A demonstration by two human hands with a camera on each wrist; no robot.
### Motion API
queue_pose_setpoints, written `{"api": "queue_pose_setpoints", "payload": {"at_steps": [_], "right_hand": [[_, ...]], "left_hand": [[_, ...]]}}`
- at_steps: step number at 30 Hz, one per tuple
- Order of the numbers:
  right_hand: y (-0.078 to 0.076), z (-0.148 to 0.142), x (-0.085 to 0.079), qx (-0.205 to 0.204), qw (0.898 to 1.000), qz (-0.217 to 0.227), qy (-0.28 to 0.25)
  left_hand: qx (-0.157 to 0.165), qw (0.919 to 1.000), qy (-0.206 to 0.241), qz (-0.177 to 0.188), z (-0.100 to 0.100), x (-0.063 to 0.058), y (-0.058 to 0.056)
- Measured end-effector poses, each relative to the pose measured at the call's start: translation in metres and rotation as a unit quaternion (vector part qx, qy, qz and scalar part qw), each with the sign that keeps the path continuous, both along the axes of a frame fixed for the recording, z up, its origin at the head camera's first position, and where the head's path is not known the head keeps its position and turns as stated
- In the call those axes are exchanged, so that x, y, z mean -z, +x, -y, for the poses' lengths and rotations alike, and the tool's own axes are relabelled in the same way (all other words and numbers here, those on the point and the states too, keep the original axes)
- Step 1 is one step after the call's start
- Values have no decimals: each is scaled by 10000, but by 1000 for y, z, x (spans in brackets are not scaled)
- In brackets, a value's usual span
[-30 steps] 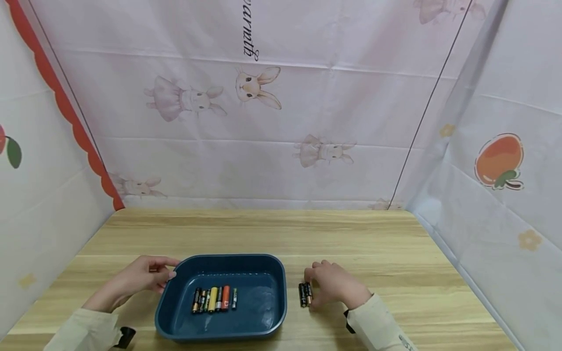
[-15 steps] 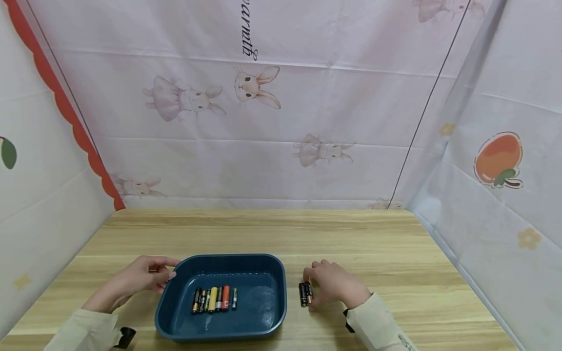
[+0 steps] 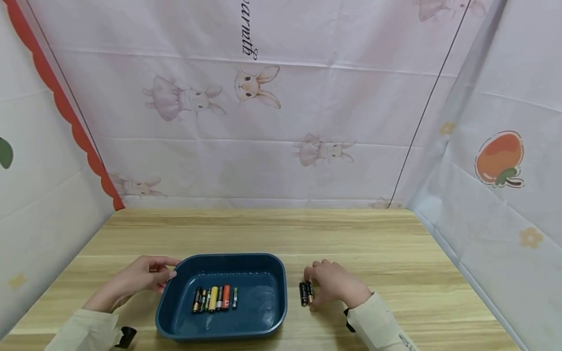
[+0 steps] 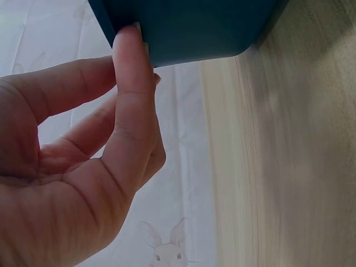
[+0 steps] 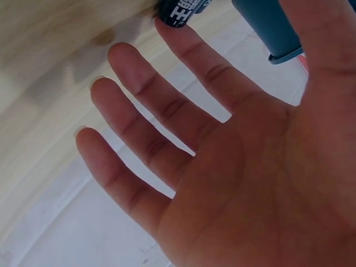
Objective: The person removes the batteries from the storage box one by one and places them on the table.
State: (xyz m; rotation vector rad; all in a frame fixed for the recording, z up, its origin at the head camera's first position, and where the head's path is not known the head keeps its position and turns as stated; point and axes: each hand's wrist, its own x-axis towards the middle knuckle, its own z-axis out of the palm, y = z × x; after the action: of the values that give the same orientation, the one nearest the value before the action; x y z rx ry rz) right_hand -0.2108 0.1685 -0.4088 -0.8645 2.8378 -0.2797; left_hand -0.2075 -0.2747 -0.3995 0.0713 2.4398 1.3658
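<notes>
My left hand (image 3: 142, 278) grips the left side of a dark blue rectangular tray (image 3: 283, 297), thumb and fingers at its rim. In the left wrist view, fingers (image 4: 133, 72) press against the tray's wall (image 4: 194, 28). Right of the tray, two black batteries lie side by side on the table. My right hand (image 3: 335, 282) pinches the right-hand battery (image 3: 310, 291), index finger at its far end and thumb at its near end. The other battery (image 3: 303, 294) lies alongside. In the right wrist view, the index fingertip (image 5: 172, 33) meets a battery with white lettering (image 5: 179, 11); the other fingers are spread.
Inside the tray, several batteries lie in a row, among them a yellow battery (image 3: 212, 299) and a red battery (image 3: 226, 297). A small green battery (image 3: 234, 298) lies slightly apart. The wooden table (image 3: 263, 229) meets a rabbit-print cloth (image 3: 263, 170) behind and side cloths.
Both hands hold nearly the same places. The tray and the batteries on the table show only a tiny shift in view.
</notes>
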Motion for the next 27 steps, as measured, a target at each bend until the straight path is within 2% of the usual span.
{"api": "queue_pose_setpoints", "payload": {"at_steps": [9,17,27], "right_hand": [[-1,2,-10,28,9999,-85,57],[-5,13,-27,-167,9973,-665,-275],[-7,49,-50,-508,9866,-1413,-642]], "left_hand": [[10,10000,34,-1,-1,-2,1],[106,9998,184,60,0,-2,2],[224,9991,346,63,2,-2,3]]}}
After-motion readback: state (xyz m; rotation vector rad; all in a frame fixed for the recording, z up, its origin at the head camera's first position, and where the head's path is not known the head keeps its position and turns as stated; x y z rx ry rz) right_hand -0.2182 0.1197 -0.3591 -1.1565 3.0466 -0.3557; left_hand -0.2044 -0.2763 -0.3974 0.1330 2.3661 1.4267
